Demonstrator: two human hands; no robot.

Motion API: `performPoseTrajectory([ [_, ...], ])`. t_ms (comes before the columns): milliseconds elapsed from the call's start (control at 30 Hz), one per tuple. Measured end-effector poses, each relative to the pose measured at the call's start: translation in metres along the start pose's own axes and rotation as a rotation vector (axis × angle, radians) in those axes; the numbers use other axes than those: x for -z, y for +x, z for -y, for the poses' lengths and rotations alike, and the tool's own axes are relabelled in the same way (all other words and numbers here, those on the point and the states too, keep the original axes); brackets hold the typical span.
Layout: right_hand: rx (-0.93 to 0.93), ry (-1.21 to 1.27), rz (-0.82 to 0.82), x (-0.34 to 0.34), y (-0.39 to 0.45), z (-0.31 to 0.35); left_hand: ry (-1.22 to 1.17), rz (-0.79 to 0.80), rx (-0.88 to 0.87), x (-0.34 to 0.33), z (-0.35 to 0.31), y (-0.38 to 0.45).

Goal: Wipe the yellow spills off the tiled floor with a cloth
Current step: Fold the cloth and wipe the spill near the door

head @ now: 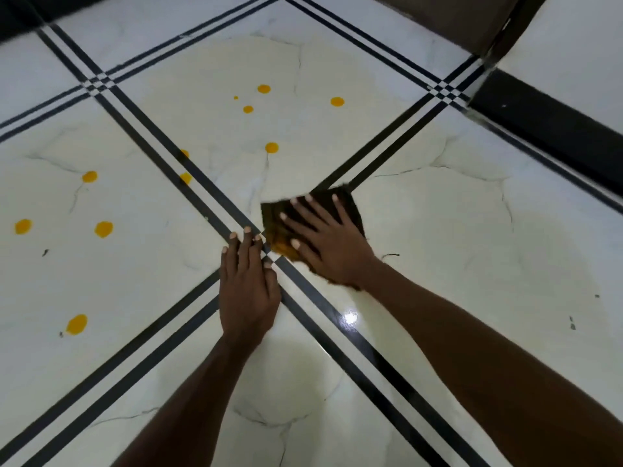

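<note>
A dark brown cloth (347, 203), stained yellow along its near-left edge, lies flat on the white tiled floor (455, 230) where the black tile stripes cross. My right hand (328, 242) presses on it with fingers spread. My left hand (247, 288) rests flat on the floor just left of the cloth, fingers together, holding nothing. Several yellow spills dot the tiles: one ahead of the cloth (271, 147), others farther off (337, 101) (264, 89), two on the stripe (185, 177), and more at the left (104, 228) (23, 226) (77, 324).
Double black stripes (161, 153) divide the tiles. A black skirting (546, 129) and a brown door or panel (448, 18) stand at the back right. Small dark specks (572, 323) lie on the right tile. A bright reflection (350, 317) shines near my right forearm.
</note>
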State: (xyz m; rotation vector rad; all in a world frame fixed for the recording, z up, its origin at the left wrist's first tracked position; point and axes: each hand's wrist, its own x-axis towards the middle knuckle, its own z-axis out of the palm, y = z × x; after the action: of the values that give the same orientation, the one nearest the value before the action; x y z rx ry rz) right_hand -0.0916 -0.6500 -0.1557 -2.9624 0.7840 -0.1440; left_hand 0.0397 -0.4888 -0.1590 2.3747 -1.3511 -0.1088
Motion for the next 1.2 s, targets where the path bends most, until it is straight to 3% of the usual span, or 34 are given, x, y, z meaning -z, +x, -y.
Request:
performPoseTrajectory([
  [100,0.084,0.024,0.055,0.011,-0.035,-0.039,-0.007,0.013,-0.001,0.001,-0.004,-0.004],
  [133,-0.006,0.018,0.029,0.014,-0.035,-0.058,-0.005,0.012,0.0,0.003,-0.005,-0.002],
  [233,-0.573,0.014,-0.11,0.023,0.008,-0.1,-0.026,-0.004,0.004,0.002,-0.008,0.004],
  [300,-0.728,0.067,-0.067,0.019,0.057,-0.078,-0.032,-0.01,0.019,0.002,-0.006,0.002],
  [333,-0.663,0.056,-0.055,0.011,0.076,-0.058,-0.038,-0.02,0.024,0.001,-0.004,0.001],
  [400,-0.364,0.025,-0.073,-0.001,0.093,-0.008,-0.089,-0.054,0.093,0.002,-0.003,0.003],
  [500,0.008,0.04,-0.052,-0.009,0.047,0.046,-0.163,-0.08,0.202,0.006,0.0,0.001],
  [633,0.167,0.05,0.082,0.011,-0.065,0.009,-0.097,-0.043,0.142,0.007,0.005,-0.004],
  [700,0.019,0.035,0.072,0.023,-0.081,-0.05,-0.071,-0.023,0.114,0.009,0.003,-0.002],
  [767,-0.289,0.024,0.037,0.027,-0.062,-0.1,-0.048,0.008,0.047,0.009,0.002,-0.002],
  [833,-0.602,0.029,-0.017,0.027,-0.02,-0.12,-0.058,0.033,-0.042,0.007,0.002,-0.001],
  [900,-0.734,0.042,-0.008,0.02,0.027,-0.105,-0.052,0.046,-0.09,0.002,0.004,0.0],
  [933,-0.685,0.039,-0.005,0.014,0.043,-0.09,-0.044,0.047,-0.099,0.0,0.004,0.002],
  [1033,-0.302,0.032,-0.039,-0.002,0.046,-0.016,-0.044,0.036,-0.081,-0.003,0.011,0.003],
  [1133,0.009,0.062,0.009,-0.003,-0.037,0.038,-0.059,0.051,-0.113,-0.003,0.015,-0.004],
  [1200,0.142,0.085,0.09,0.012,-0.105,0.028,-0.09,0.084,-0.115,0.0,0.01,-0.006],
])
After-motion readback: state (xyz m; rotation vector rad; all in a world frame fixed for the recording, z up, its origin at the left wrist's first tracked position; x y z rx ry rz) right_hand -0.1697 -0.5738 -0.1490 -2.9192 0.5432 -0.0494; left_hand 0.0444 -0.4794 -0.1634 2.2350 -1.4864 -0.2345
